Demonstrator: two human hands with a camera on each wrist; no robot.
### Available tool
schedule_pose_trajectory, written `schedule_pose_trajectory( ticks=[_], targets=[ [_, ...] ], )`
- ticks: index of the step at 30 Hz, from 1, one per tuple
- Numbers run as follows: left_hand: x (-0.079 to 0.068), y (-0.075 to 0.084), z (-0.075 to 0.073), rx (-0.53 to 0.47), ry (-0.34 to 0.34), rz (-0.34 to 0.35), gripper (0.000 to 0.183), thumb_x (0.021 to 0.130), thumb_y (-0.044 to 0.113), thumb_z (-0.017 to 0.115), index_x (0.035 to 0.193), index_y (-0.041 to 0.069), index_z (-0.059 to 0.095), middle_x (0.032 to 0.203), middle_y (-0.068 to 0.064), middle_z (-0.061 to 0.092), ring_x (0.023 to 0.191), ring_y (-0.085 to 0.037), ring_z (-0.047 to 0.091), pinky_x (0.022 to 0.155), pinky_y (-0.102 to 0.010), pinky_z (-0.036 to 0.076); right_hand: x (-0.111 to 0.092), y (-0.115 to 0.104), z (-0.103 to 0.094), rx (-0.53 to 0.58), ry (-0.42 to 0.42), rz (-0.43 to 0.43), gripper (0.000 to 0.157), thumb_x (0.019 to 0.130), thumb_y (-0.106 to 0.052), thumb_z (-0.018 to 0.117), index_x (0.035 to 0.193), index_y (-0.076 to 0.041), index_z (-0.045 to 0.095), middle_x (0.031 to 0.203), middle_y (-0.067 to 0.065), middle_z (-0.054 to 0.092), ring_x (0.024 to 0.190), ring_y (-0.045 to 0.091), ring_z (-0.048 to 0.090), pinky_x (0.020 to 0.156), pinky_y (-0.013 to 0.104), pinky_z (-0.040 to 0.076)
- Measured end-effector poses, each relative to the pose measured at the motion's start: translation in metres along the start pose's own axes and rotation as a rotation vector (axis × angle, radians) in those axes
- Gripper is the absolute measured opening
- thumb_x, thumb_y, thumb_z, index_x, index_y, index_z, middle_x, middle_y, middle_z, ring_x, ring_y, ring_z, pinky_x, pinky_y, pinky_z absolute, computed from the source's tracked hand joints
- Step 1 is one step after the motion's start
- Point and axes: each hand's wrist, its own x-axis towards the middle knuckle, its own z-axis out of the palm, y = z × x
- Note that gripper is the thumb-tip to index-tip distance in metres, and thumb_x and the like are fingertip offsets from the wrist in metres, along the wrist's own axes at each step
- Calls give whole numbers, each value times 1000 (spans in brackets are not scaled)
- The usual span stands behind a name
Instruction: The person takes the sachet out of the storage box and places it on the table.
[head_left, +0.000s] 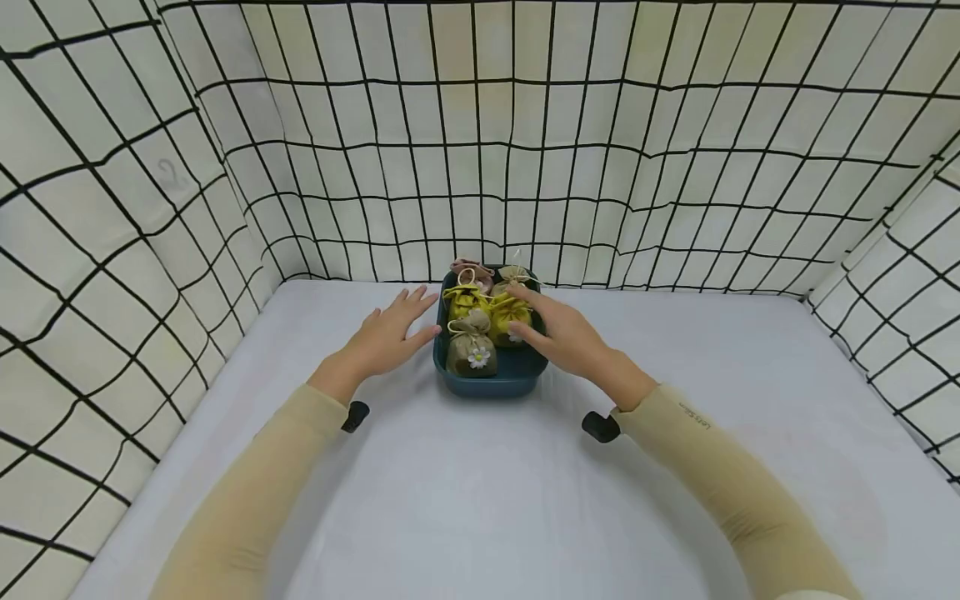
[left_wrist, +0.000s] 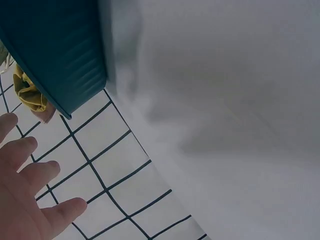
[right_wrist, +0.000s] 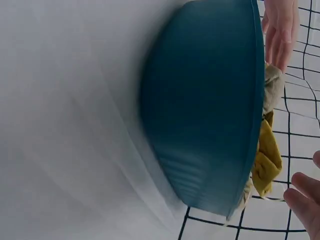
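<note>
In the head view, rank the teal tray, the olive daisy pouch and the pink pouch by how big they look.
1. Teal tray, clearly largest.
2. Olive daisy pouch.
3. Pink pouch, smallest as seen, though other pouches hide part of it and it lies farther back, so its true size is unsure.

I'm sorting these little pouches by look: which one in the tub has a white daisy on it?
The olive-green pouch at the near end of the teal tub. The two yellow pouches behind it show no such flower on their near sides.
</note>
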Motion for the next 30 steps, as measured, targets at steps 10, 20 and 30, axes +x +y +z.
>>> schedule_pose_trajectory(
  ticks=[10,20,30],
  targets=[
    [-7,1,10,38,-43,-60,75,108,55,41,167,15,16,171,-12,10,155,-42,6,114,-75,10,13,-1,25,174,-12,-53,54,105,-30,63,152,-8,50,148,13,56,127,35,59,102,52,49],
    [-9,7,24,40,-72,-91,76,109,53,39,167,12,12,171,-16,8,155,-44,3,114,-75,9,21,4,36,370,-86,18,49,104,-21,65,149,-5,52,148,13,54,131,30,58,106,39,48],
    [-7,8,27,73,-85,-73,79,107,58,39,167,14,13,171,-16,9,154,-45,6,114,-74,10,28,5,36,339,-96,88,57,98,-20,74,149,-5,52,144,13,59,128,29,60,103,42,50]
  ],
)
